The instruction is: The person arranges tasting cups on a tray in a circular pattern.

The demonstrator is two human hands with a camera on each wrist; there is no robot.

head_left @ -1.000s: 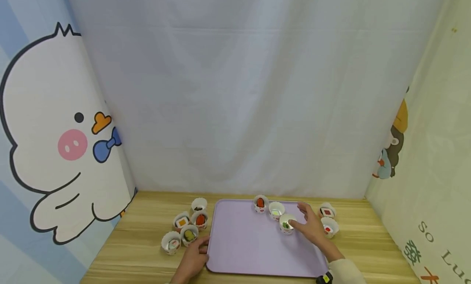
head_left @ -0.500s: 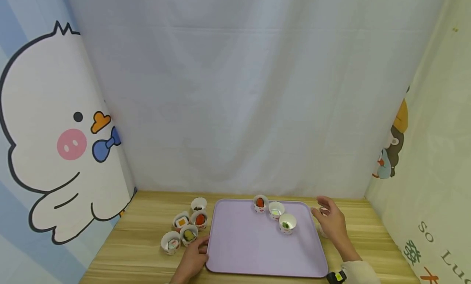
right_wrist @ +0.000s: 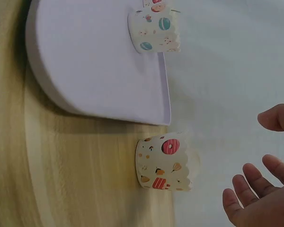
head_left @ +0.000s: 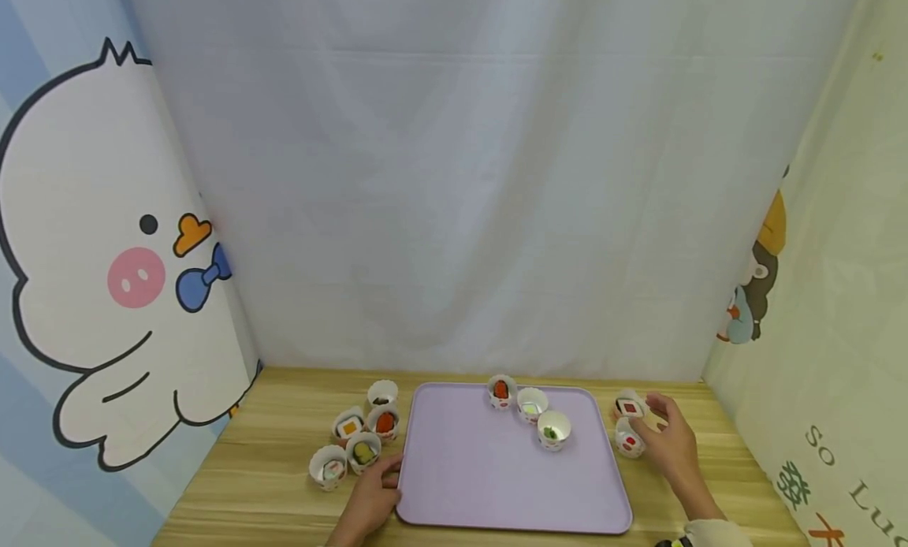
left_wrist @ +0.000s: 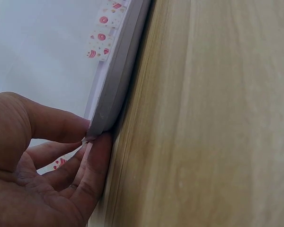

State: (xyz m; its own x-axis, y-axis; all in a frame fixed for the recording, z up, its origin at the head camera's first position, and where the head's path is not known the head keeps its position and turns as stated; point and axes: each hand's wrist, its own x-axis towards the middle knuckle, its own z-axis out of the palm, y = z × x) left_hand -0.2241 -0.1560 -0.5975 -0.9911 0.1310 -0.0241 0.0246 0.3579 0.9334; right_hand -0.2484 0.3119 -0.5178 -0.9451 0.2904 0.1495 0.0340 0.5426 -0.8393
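Note:
My left hand (head_left: 372, 496) holds the left edge of a lilac tray (head_left: 454, 468). In the left wrist view the thumb (left_wrist: 61, 124) and the fingers pinch its rim. My right hand (head_left: 670, 444) hovers beside two paper cups right of the tray, fingers apart with nothing between them. The nearer cup (head_left: 621, 446) holds something small and red; its printed side shows in the right wrist view. The farther cup (head_left: 621, 414) holds a white piece with a red centre. On the tray stand a cup with a red-orange piece (head_left: 500, 390), a pale yellow-green one (head_left: 530, 408) and a green one (head_left: 552, 434).
Left of the tray, several paper cups cluster on the wooden table (head_left: 248, 468), among them one with a yellow-green piece (head_left: 363, 452) and one with a red-orange piece (head_left: 384, 425). A pale curtain (head_left: 454, 216) hangs behind; printed cloths flank both sides.
My right hand has moved right, away from the cup with the green piece, to the right-hand pair. The nearer cup there has shifted slightly left. My left hand stays on the tray.

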